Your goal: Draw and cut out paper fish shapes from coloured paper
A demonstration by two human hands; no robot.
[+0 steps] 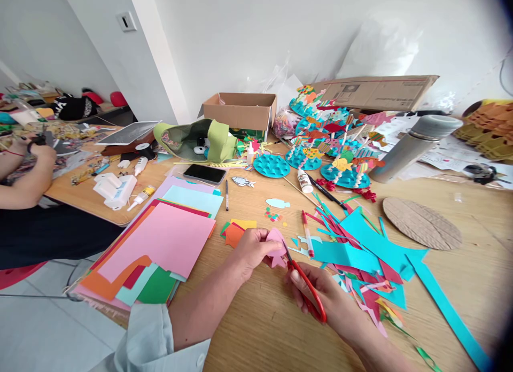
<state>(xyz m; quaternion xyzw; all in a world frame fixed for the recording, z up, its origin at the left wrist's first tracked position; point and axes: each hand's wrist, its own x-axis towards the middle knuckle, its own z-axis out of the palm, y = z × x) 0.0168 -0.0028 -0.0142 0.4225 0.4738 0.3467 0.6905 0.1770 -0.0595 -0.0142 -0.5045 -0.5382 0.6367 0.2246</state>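
My left hand pinches a small piece of pink paper between thumb and fingers above the wooden table. In my right hand is a pair of red-handled scissors, its blades at the right edge of the pink paper. Just beyond the hands lie a pale blue paper fish, several small coloured dots and a red marker. Left of them sit orange and yellow paper pieces. Turquoise paper scraps and thin strips spread to the right of my right hand.
A stack of coloured paper lies at left, near a phone. Finished-looking fish decorations on turquoise bases stand at the back, beside a grey flask and a cardboard oval. Another person's arms are at far left.
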